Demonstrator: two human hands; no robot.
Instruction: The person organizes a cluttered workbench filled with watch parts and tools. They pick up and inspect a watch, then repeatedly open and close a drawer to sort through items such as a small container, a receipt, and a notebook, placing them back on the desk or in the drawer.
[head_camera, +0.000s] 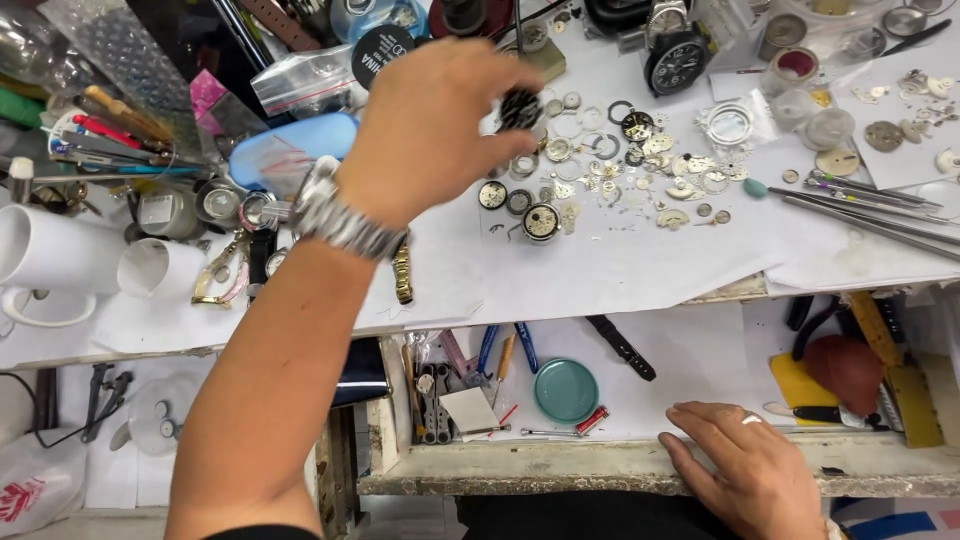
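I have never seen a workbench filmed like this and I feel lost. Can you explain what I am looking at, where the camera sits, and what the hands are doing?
There is no machine here: a person works with two bare hands, and the one picture comes from a camera worn on their head, looking down.

The left hand, with a metal wristwatch on that arm, reaches over the white work surface and pinches a small dark round part in its fingertips; the motion blur hides what it is exactly. The right hand, wearing a ring, rests flat on the front edge of an open drawer.

On the surface lie many small watch parts, a black-faced watch and tweezers. The drawer holds a teal round lid and hand tools.
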